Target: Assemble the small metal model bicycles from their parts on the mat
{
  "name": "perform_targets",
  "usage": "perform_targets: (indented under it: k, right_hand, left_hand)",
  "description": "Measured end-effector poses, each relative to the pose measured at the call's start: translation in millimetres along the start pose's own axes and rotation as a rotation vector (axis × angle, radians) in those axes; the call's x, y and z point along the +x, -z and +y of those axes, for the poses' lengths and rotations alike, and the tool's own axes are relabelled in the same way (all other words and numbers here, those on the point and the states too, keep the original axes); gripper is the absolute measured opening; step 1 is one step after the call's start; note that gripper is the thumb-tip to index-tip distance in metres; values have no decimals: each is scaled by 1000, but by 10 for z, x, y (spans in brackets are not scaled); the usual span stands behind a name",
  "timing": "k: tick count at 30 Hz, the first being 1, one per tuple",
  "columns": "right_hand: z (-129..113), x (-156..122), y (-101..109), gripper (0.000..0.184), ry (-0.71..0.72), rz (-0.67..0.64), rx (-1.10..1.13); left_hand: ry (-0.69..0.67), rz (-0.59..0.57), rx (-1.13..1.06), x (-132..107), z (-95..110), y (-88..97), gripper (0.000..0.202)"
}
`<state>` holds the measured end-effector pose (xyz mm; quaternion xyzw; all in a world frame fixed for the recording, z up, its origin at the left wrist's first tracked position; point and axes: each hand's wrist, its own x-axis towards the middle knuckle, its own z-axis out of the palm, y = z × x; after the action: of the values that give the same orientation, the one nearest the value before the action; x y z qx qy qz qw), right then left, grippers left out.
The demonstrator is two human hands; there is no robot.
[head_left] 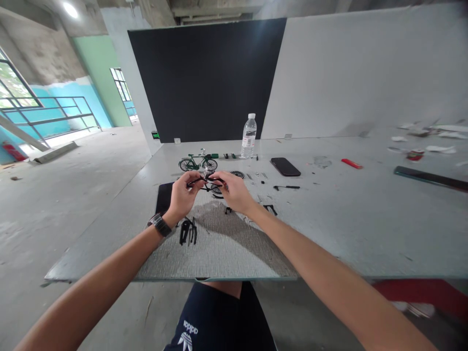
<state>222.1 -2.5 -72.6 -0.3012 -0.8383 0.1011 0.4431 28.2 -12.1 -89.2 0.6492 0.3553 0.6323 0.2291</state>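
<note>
Both hands hold a small black model bicycle frame with a silvery part at its top, a little above the table. My left hand pinches its left end, and my right hand pinches the right end. The fingers cover much of the frame, so its exact shape is hidden. Just beyond stands a green model bicycle with black wheels. A loose model wheel lies past my right fingers. Several thin black parts rest on the grey textured mat, nearer to me.
A water bottle stands at the back. Right of it lie a dark phone, a small black tool and a red object. A dark flat object is partly behind my left hand. Small parts are scattered mid-table.
</note>
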Motion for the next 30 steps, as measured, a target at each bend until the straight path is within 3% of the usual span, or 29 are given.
perform_targets:
  k: [7, 20, 30]
  right_hand:
    - [32, -6, -14, 31, -12, -26, 27]
    - [0, 3, -4, 30, -83, -70, 72]
    - [-31, 15, 24, 31, -65, -98, 21]
  left_hand:
    - [30, 10, -42, 13, -25, -4, 12]
    - [251, 8, -313, -3, 56, -44, 27]
    - [322, 24, -346, 12, 55, -30, 32]
